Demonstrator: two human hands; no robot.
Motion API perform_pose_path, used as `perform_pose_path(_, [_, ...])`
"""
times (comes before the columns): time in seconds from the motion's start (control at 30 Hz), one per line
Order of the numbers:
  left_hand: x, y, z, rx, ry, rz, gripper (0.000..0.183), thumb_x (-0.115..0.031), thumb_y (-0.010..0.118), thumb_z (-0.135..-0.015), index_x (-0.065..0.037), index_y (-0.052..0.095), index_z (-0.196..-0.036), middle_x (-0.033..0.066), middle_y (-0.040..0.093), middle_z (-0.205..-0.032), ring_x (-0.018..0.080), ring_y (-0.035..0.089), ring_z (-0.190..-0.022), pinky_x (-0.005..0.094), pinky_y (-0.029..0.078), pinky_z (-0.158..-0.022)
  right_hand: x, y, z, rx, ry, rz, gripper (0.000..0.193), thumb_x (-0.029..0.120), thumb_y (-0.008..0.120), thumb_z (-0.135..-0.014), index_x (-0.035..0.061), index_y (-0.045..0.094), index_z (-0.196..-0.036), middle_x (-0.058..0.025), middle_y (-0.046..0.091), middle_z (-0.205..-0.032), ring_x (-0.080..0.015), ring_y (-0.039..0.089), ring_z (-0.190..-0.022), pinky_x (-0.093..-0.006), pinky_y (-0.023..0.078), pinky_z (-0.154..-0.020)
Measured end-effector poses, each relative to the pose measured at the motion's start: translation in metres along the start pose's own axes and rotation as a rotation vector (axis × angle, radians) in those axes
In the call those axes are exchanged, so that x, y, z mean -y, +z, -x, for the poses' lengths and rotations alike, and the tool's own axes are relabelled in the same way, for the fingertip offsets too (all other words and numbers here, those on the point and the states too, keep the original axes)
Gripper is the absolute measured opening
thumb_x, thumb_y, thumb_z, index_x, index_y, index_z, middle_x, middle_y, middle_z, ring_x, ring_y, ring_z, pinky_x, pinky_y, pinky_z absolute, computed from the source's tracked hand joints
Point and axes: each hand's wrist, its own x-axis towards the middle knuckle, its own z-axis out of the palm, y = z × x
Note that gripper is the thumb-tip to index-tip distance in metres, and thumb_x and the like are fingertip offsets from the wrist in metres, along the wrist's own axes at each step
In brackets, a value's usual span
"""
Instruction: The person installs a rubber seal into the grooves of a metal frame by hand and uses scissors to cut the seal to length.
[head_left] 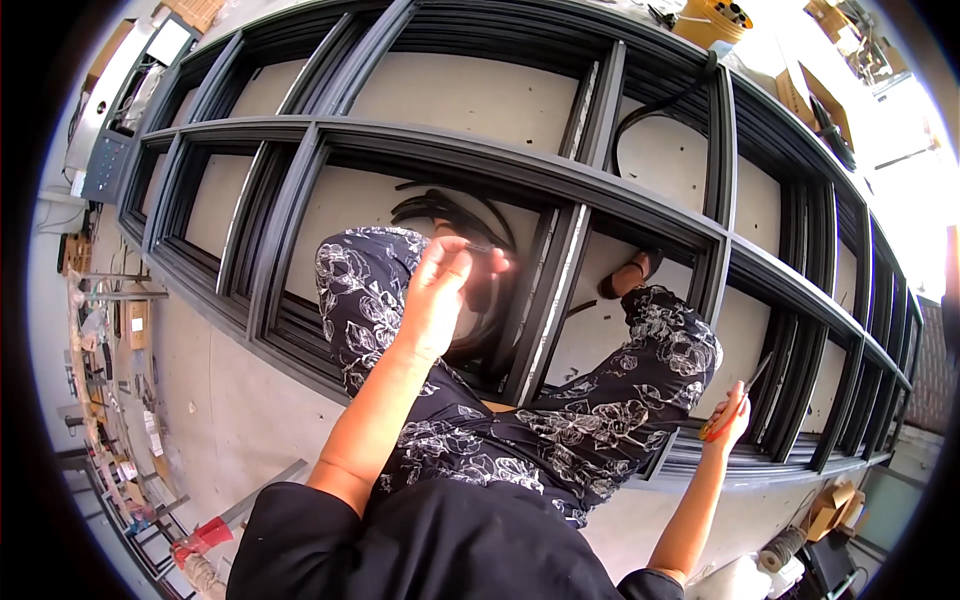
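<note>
Pinching a thin dark strip (480, 247), the left hand (440, 290) sits left of the right hand (730, 420), closed on an orange-handled tool (728, 408) angled up-right.

A person sits on a large dark metal window frame (470, 160) that lies flat on a pale floor (230, 400), legs in black trousers with a white flower print (560, 420). The left hand (440, 290), near the middle of the frame, pinches a thin dark strip (478, 247) between its fingertips. The right hand (730, 415), at lower right, grips an orange-handled knife (735, 400) against a frame bar. A coil of black rubber strip (450, 215) lies just above the left hand. One sandalled foot (630, 275) rests between the bars.
</note>
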Motion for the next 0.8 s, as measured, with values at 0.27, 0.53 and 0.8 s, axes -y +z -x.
perform_pose_path(0.27, [0.008,-0.007,-0.001,-0.068,-0.051,-0.039,0.010,-0.013,0.049,-0.101,-0.007,0.051,-0.107,0.0167,0.067,-0.106,0.0248,0.067,-0.098,0.0348,0.050,-0.091,-0.053,-0.045,0.027,-0.183,0.275,-0.053,0.030,0.041,0.066,-0.090,0.0144,0.053,-0.090,0.0056,0.034,-0.054,-0.0064,0.030,-0.039,-0.0216,0.023,-0.035])
perform_pose_path(0.53, [0.042,0.003,0.008,-0.010,-0.169,-0.306,0.015,-0.017,0.050,-0.101,-0.003,0.050,-0.107,0.0109,0.066,-0.093,0.0163,0.065,-0.079,0.0278,0.051,-0.079,0.047,0.020,0.075,0.107,-0.094,-0.018,0.020,0.010,0.070,-0.086,0.0089,0.056,-0.100,0.0052,0.047,-0.069,-0.0021,0.036,-0.048,-0.0192,0.027,-0.042])
perform_pose_path(0.8, [0.010,-0.003,-0.009,-0.076,-0.046,-0.316,0.013,-0.017,0.049,-0.102,-0.004,0.051,-0.104,0.0101,0.063,-0.093,0.0162,0.063,-0.082,0.0276,0.049,-0.080,0.040,0.038,0.080,0.111,-0.225,-0.029,0.026,0.010,0.072,-0.087,0.0082,0.057,-0.109,0.0071,0.048,-0.076,0.0005,0.038,-0.058,-0.0164,0.027,-0.048])
